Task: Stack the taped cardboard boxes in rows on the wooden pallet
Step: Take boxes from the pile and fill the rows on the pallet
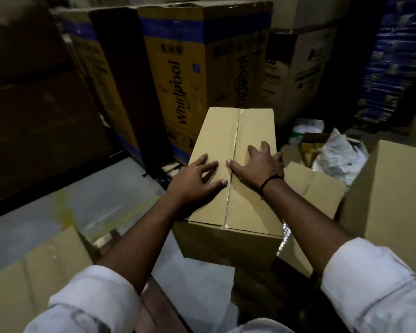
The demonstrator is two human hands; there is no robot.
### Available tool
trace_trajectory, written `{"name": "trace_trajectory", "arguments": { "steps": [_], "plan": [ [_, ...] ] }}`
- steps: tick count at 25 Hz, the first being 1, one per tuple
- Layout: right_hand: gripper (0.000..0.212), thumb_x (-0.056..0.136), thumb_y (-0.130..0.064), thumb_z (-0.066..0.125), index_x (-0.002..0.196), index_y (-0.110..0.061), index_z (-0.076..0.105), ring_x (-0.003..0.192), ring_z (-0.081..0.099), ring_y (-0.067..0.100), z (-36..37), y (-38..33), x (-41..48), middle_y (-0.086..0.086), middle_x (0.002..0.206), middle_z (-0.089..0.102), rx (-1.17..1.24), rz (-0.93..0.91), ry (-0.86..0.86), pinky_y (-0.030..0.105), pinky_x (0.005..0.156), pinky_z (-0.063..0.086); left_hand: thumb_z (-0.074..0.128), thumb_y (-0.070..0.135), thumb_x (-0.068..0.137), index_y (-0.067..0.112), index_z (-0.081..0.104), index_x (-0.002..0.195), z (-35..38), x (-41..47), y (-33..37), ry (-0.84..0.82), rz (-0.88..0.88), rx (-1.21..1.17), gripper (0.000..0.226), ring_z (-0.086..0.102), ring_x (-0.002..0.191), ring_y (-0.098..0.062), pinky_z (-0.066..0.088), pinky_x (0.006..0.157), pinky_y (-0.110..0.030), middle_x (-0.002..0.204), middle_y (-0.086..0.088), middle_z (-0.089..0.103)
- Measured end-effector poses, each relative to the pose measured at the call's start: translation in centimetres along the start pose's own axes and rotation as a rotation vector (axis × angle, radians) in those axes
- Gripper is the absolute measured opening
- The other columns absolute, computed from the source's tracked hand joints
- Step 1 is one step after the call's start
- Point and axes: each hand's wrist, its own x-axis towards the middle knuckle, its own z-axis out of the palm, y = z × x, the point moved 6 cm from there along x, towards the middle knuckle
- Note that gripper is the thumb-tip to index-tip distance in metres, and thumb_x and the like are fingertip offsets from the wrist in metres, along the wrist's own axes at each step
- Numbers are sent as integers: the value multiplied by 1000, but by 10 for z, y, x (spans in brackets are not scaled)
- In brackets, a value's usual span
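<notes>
A plain brown cardboard box [226, 145], its top seam closed with clear tape, stands upright in the middle of the view. My left hand [195, 181] lies flat on the left flap with fingers spread. My right hand [257, 164] presses flat on the right flap beside the seam, a dark band at its wrist. Neither hand grips the box. Another brown box [34, 280] sits at lower left, with a dark wooden edge, perhaps the pallet [111, 239], showing beside it.
Tall Whirlpool cartons [178, 80] stand right behind the box. To the right is an open carton [322, 186] with crumpled plastic [341, 155], and a large plain box [394, 195]. Grey floor [82, 200] lies at left.
</notes>
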Motion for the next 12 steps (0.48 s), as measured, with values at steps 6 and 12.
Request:
{"name": "trace_trajectory", "arguments": {
  "steps": [6, 12],
  "plan": [
    [91, 76, -89, 43, 144, -29, 49, 135, 33, 49, 50, -128, -61, 6, 160, 27, 45, -244, -91, 53, 100, 42, 50, 86, 82, 39, 45, 152, -55, -113, -94, 112, -210, 38, 84, 36, 149, -21, 44, 112, -52, 168, 10, 25],
    [94, 74, -91, 42, 146, -32, 48, 139, 30, 50, 102, -226, -114, 5, 162, 27, 38, -427, -202, 56, 101, 45, 53, 84, 82, 37, 49, 150, -85, -208, -163, 195, -397, 51, 83, 39, 147, -22, 43, 112, -51, 167, 6, 29]
  ]
}}
